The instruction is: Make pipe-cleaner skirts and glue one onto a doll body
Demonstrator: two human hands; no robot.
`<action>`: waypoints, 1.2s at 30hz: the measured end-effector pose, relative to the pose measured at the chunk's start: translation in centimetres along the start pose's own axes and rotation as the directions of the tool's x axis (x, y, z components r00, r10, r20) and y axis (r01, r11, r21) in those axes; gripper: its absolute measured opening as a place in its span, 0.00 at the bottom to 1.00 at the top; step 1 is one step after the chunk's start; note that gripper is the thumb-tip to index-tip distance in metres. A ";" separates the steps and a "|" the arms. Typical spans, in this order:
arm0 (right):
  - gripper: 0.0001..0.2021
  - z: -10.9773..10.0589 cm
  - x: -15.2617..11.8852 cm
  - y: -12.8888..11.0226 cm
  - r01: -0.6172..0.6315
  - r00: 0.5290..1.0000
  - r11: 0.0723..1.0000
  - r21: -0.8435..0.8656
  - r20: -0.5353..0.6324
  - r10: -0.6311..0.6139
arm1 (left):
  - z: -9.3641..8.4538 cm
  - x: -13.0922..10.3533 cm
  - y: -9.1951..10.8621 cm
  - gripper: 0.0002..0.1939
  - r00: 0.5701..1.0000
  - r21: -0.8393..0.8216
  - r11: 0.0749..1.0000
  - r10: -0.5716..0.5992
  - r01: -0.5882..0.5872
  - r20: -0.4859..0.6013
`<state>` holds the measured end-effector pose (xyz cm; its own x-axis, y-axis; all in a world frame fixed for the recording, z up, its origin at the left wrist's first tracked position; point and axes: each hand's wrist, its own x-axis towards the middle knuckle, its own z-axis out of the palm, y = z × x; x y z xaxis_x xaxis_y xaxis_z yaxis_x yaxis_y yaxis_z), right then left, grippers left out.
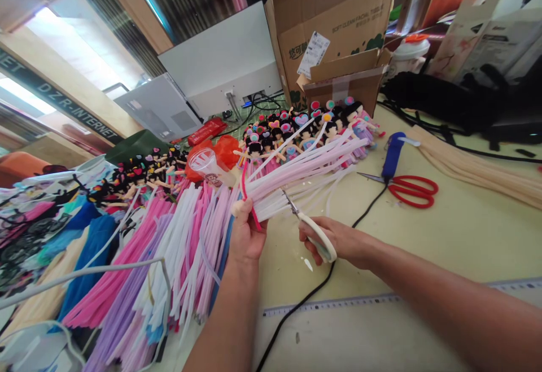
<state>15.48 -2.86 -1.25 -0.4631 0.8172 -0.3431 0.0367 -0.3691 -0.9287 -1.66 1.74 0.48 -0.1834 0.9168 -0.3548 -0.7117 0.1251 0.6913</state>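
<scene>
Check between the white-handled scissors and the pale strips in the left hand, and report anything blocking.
Nothing visible stands between them: the white-handled scissors in the right hand have their blade tips right by the pale strips that the left hand holds. The red-handled scissors lie clear, farther right.

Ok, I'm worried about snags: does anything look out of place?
The black cord passes beneath the right hand, near the white-handled scissors, which seems awkward; a white scrap lies loose nearby.
</scene>
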 end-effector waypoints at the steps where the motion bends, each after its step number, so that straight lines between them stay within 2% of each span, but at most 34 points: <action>1: 0.22 0.0 0.0 0.0 -0.003 1.000 1.000 -0.003 -0.004 0.003 | 0.0 0.0 0.0 0.13 1.000 0.003 1.000 0.002 -0.002 0.005; 7: 0.19 0.2 0.0 -0.1 0.005 1.000 1.000 -0.015 -0.020 -0.006 | -0.1 0.0 -0.1 0.14 0.999 0.016 1.000 0.006 -0.007 0.036; 18: 0.17 0.6 0.1 -0.1 -0.026 0.997 1.000 -0.007 -0.067 0.026 | -0.2 0.2 -0.2 0.12 1.000 0.014 1.000 0.019 -0.019 0.019; 28: 0.19 0.8 0.1 0.1 -0.055 0.991 0.997 0.048 -0.117 0.061 | -0.6 0.7 -0.5 0.12 0.999 0.034 0.998 0.043 -0.044 0.033; 36: 0.25 0.2 0.1 0.7 -0.045 0.998 0.994 0.103 0.040 0.041 | -0.9 1.1 0.2 0.10 0.997 0.030 0.996 0.079 -0.080 0.013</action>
<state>15.33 -3.16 -1.92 -0.4966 0.7829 -0.3749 -0.0342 -0.4492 -0.8928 -2.65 2.42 -0.36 -0.2300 0.9289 -0.2903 -0.6745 0.0629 0.7356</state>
